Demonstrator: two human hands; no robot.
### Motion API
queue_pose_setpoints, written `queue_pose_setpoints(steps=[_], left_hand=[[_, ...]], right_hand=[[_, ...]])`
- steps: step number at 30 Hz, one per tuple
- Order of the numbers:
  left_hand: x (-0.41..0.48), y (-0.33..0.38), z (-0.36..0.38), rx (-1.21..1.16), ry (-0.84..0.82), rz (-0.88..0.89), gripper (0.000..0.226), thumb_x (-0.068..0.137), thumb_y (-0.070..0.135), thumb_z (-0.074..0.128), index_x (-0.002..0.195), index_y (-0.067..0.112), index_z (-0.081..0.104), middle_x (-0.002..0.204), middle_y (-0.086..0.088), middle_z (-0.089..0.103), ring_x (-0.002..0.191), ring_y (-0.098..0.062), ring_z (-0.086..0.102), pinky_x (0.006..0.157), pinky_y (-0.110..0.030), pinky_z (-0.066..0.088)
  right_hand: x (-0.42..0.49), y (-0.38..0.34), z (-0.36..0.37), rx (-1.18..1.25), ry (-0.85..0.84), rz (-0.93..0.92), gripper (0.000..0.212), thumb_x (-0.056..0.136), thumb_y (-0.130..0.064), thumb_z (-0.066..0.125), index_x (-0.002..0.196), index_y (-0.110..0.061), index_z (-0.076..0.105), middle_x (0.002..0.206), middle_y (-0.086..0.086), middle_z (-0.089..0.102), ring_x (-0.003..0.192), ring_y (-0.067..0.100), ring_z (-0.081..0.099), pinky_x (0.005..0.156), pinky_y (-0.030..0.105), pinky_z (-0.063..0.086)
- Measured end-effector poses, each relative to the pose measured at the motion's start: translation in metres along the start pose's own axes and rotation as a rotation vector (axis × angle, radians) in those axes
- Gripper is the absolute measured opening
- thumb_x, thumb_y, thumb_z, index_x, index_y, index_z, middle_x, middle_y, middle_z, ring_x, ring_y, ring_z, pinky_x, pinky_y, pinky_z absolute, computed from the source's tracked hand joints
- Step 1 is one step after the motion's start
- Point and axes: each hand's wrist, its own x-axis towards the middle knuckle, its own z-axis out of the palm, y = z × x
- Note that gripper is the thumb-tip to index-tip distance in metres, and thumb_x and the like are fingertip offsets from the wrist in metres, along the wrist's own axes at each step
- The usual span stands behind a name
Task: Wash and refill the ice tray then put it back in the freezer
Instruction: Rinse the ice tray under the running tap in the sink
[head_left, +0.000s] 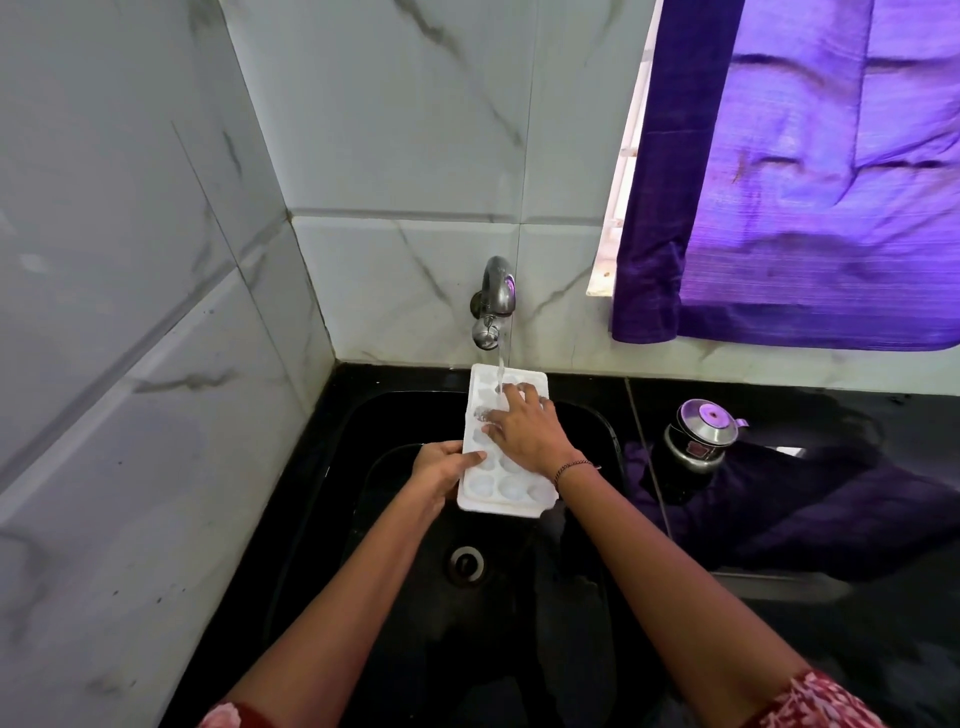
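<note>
A white ice tray (491, 486) with round cups is held over the black sink (395, 525), its far end under the metal tap (493, 301). Water (502, 364) runs from the tap onto the tray's far cups. My left hand (441, 467) grips the tray's near left edge, thumb on top. My right hand (524, 426) lies flat on the tray's middle, fingers spread and touching the cups near the stream.
The sink drain (466, 564) lies below the tray. A small steel lidded pot (701, 431) stands on the black counter (831, 519) to the right. A purple curtain (805, 182) hangs over the window at the upper right. Marble-look tiled walls (130, 312) close the left and back.
</note>
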Motion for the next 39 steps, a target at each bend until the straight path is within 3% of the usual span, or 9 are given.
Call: queue_pose_setpoints(steps=[4,7,11,15,20,26,29,35,39], left_hand=[[0.004,-0.006,-0.006,-0.018,-0.028,-0.037,0.036,0.078,-0.005,0.068,0.113,-0.007,0.062,0.09,-0.014,0.069,0.059,-0.014,0.067,0.065,-0.029,0.057],[0.004,-0.008,-0.006,-0.031,-0.018,-0.059,0.036,0.077,-0.005,0.069,0.112,-0.005,0.063,0.082,-0.009,0.068,0.062,-0.016,0.066,0.065,-0.03,0.057],[0.004,-0.018,-0.012,0.025,0.003,-0.05,0.034,0.076,-0.002,0.072,0.109,-0.001,0.066,0.083,-0.008,0.07,0.067,-0.017,0.068,0.067,-0.03,0.058],[0.004,-0.027,-0.016,0.281,0.087,0.052,0.04,0.074,0.009,0.076,0.113,0.011,0.068,0.097,-0.005,0.072,0.085,-0.02,0.069,0.084,-0.037,0.056],[0.0,-0.024,-0.021,0.676,0.235,0.188,0.044,0.08,0.02,0.071,0.122,0.024,0.062,0.106,0.0,0.071,0.095,-0.016,0.066,0.084,-0.028,0.052],[-0.012,-0.029,-0.023,0.871,0.32,0.326,0.042,0.085,0.022,0.064,0.126,0.03,0.058,0.105,0.005,0.071,0.096,-0.015,0.065,0.079,-0.026,0.049],[-0.017,-0.032,-0.027,0.865,0.324,0.323,0.041,0.085,0.02,0.064,0.125,0.029,0.059,0.107,0.005,0.07,0.097,-0.015,0.065,0.08,-0.027,0.049],[-0.013,-0.047,-0.043,0.672,0.251,0.137,0.038,0.082,0.019,0.069,0.12,0.02,0.064,0.105,0.0,0.071,0.093,-0.015,0.065,0.079,-0.024,0.049],[-0.012,-0.057,-0.048,0.489,0.211,0.031,0.04,0.078,0.016,0.072,0.117,0.014,0.065,0.104,-0.006,0.071,0.091,-0.021,0.067,0.083,-0.034,0.054]], right_hand=[[0.002,-0.003,0.008,-0.004,0.026,0.013,0.04,0.099,-0.041,0.035,0.132,-0.023,0.048,0.147,0.007,0.029,0.137,0.029,0.022,0.108,0.047,0.026],[0.001,-0.011,0.02,-0.031,0.052,0.011,0.039,0.1,-0.034,0.034,0.135,-0.02,0.045,0.148,0.006,0.027,0.133,0.029,0.027,0.103,0.045,0.033],[0.0,-0.011,0.026,0.109,-0.001,0.002,0.037,0.099,-0.034,0.037,0.133,-0.026,0.047,0.146,0.005,0.028,0.13,0.028,0.029,0.101,0.045,0.035],[-0.005,-0.004,0.035,0.274,0.026,0.024,0.038,0.094,-0.033,0.049,0.129,-0.018,0.043,0.139,0.006,0.032,0.125,0.026,0.034,0.1,0.04,0.04],[-0.017,0.007,0.054,0.385,-0.006,0.168,0.044,0.094,-0.03,0.052,0.133,-0.013,0.041,0.138,0.006,0.033,0.125,0.025,0.033,0.101,0.038,0.042],[-0.017,0.01,0.066,0.337,-0.11,0.219,0.047,0.096,-0.033,0.046,0.138,-0.013,0.039,0.138,0.011,0.031,0.126,0.03,0.03,0.102,0.043,0.041],[-0.013,0.007,0.069,0.348,-0.148,0.233,0.048,0.096,-0.033,0.046,0.139,-0.013,0.038,0.137,0.011,0.031,0.126,0.03,0.029,0.102,0.043,0.041],[-0.012,0.002,0.079,0.411,-0.183,0.221,0.04,0.096,-0.033,0.047,0.134,-0.02,0.047,0.13,0.008,0.037,0.126,0.028,0.031,0.102,0.041,0.04],[-0.011,-0.002,0.079,0.334,-0.185,0.219,0.046,0.096,-0.039,0.042,0.137,-0.02,0.044,0.132,0.008,0.036,0.124,0.027,0.032,0.101,0.042,0.042]])
